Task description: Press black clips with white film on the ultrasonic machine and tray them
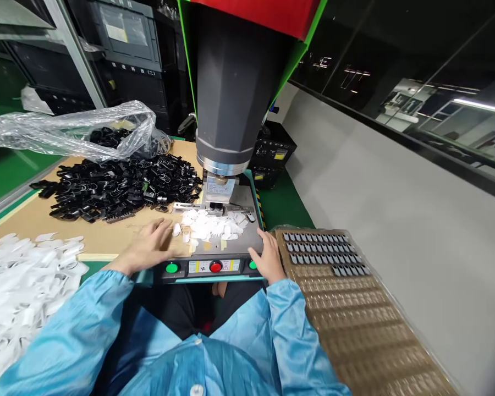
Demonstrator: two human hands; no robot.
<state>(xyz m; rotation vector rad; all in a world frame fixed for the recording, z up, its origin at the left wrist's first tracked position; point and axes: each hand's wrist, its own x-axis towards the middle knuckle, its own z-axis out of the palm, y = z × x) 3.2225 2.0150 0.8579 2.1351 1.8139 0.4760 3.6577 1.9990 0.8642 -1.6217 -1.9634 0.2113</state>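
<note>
My left hand (146, 247) rests at the table's front edge, fingers apart and nothing visible in it. Just right of its fingertips is a pile of small white plastic pieces (214, 224) on the machine's base plate (249, 242). My right hand (269, 257) is by the base's right front corner, thumb and fingers spread, beside a green button (253, 264). Another green button (172, 268) is below my left hand, with a red button (215, 267) between the two. Behind the white pieces, a metal block (220, 190) hangs under the machine's grey head (226, 93) over a small fixture (215, 208).
A heap of black plastic parts (124, 187) covers the table's back left, by a clear plastic bag (74, 132). Many white pieces (28, 302) lie at far left. On my right, a brown tray (334, 308) carries rows of grey parts (324, 247). Dark crates (127, 33) stand behind.
</note>
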